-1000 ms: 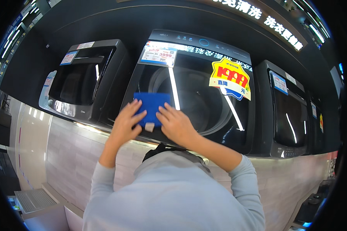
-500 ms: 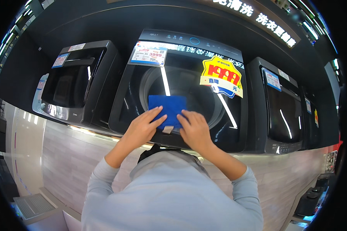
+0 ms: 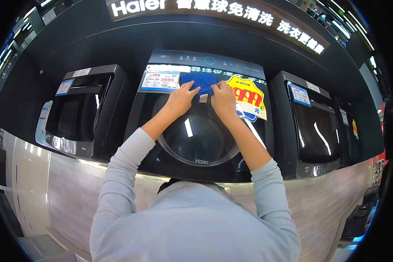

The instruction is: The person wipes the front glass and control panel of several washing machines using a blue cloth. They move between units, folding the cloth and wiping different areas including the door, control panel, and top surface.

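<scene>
A folded blue cloth (image 3: pixel 199 81) with a small pale tag lies against the far part of the dark glass lid (image 3: pixel 196 139) of a top-loading washing machine. My left hand (image 3: pixel 180 99) grips the near left corner of the cloth between thumb and fingers. At the near right corner, my right hand (image 3: pixel 223 100) holds it with curled fingers. Both arms reach forward over the lid. A white price card (image 3: pixel 159 81) lies just left of the cloth, and a yellow scalloped price sign (image 3: pixel 249 94) is partly covered by my right hand.
Behind the cloth runs the machine's control panel (image 3: pixel 209 60). A dark washing machine (image 3: pixel 78 111) stands to the left and another (image 3: pixel 314 126) to the right, both with price cards. A lit sign board (image 3: pixel 222 15) spans the back wall. Pale wood-look floor (image 3: pixel 83 196) lies below.
Both hands have moved the blue cloth away from me, from the near half of the lid up toward the control panel. The fingers have curled more around its near edge. The view has shifted up.
</scene>
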`<move>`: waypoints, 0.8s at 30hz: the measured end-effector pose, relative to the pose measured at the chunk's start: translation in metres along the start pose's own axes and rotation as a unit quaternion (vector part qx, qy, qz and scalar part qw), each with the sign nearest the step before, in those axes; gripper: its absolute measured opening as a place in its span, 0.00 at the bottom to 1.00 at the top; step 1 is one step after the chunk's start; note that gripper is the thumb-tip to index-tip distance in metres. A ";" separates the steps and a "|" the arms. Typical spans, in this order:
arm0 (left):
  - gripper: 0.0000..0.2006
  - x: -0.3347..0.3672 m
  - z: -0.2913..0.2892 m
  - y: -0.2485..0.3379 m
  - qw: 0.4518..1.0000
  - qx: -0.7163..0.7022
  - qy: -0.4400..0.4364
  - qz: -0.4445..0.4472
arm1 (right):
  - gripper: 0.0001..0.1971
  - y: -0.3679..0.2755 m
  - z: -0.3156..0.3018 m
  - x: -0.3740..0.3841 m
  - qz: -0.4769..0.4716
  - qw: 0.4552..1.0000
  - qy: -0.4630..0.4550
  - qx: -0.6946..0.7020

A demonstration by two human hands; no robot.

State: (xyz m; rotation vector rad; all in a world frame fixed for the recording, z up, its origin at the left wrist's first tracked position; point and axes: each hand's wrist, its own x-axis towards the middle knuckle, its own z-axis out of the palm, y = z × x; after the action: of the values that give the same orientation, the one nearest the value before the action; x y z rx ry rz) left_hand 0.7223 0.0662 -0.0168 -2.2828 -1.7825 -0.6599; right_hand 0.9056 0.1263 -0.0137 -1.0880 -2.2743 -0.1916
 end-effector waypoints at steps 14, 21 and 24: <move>0.21 0.079 0.045 -0.014 0.998 0.005 0.032 -0.054 | 0.13 0.063 0.017 0.062 -0.009 0.993 -0.037 -0.112; 0.19 0.104 0.053 0.018 0.992 -0.097 -0.032 -0.074 | 0.14 0.098 -0.005 0.049 0.015 0.989 -0.058 -0.139; 0.18 0.103 0.057 0.031 0.993 -0.097 -0.037 -0.052 | 0.13 0.102 -0.014 0.033 0.027 0.990 -0.076 -0.115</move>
State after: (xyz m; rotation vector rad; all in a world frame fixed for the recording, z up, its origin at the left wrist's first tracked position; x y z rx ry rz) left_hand 0.7844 0.1712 -0.0178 -2.3779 -1.9619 -0.8090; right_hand 0.9723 0.2099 0.0038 -1.3209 -2.3990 -0.3666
